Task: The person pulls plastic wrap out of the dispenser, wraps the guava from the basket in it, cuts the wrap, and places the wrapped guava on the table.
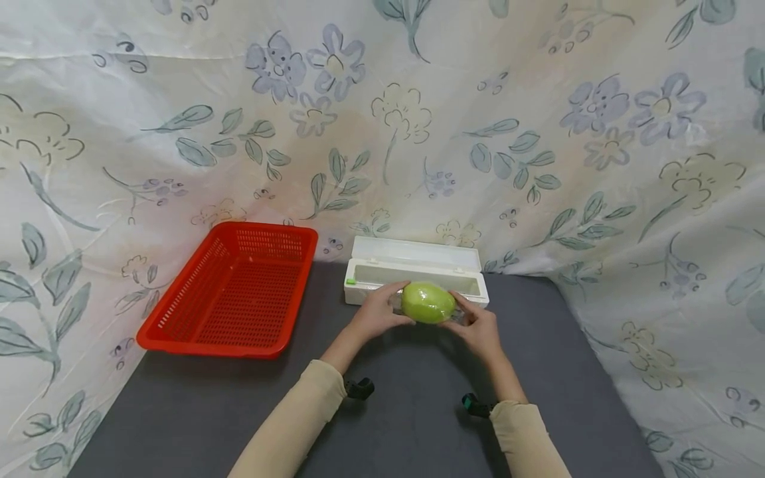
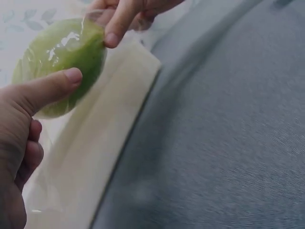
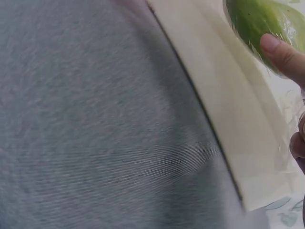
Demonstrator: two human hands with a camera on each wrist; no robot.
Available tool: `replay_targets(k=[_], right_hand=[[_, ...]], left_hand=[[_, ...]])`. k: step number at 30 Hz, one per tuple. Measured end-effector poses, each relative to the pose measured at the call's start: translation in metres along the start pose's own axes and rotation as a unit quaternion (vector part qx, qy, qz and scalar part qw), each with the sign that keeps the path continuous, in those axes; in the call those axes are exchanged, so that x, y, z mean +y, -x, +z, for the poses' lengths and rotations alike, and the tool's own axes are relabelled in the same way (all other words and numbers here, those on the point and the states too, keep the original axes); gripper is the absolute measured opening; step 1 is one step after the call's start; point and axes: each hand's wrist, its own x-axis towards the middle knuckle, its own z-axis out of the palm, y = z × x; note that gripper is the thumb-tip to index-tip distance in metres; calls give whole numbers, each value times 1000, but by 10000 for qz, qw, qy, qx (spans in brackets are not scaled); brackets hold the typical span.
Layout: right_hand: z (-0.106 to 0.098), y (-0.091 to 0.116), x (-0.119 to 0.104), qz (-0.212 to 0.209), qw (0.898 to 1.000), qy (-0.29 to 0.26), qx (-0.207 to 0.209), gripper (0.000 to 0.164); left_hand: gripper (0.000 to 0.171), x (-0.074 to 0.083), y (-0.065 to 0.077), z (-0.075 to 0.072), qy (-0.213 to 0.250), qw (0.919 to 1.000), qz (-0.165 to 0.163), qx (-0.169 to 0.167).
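A smooth green oval fruit (image 1: 427, 303), mango-like in shape, is wrapped in clear cling film and held up in front of a white cling film box (image 1: 391, 290). My left hand (image 1: 379, 315) grips its left end, the thumb lying across the wrapped skin in the left wrist view. From the other end my right hand (image 1: 481, 332) holds it, with the thumb (image 3: 281, 52) pressed on the film in the right wrist view. Loose clear film sticks out at both ends, near the fingers. The box has its long lid (image 1: 416, 251) raised and a green slider (image 1: 350, 281) at the left.
To the left stands a red perforated plastic basket (image 1: 281, 318), its inside showing bare mesh. Dark grey cloth (image 1: 412, 425) covers the table. A floral curtain (image 1: 430, 133) hangs behind the box and along both sides.
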Motion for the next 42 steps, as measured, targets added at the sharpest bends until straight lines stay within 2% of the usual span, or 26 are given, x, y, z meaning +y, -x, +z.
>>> replay_targets(k=[8,18,26,35,42], right_hand=[[-11,-12,-11,126,9999,12,-33,72],[-15,-20,-13,248,9996,-136,-74,71],[-24,-32,-22,244,9997,44,-61,70],[-36,-50,-31,162,9996,118,-215,71],[-40,-62,-34,205,9994,53,-284,71]], left_hand=[[92,17,-8,-14,-261,9994,-209,34],[92,22,-15,-19,-23,9996,-272,50],[91,31,-27,-31,-223,9996,-143,-13],[90,44,-38,-43,14,9995,-324,4],[92,46,-46,-50,-41,9994,-351,23]])
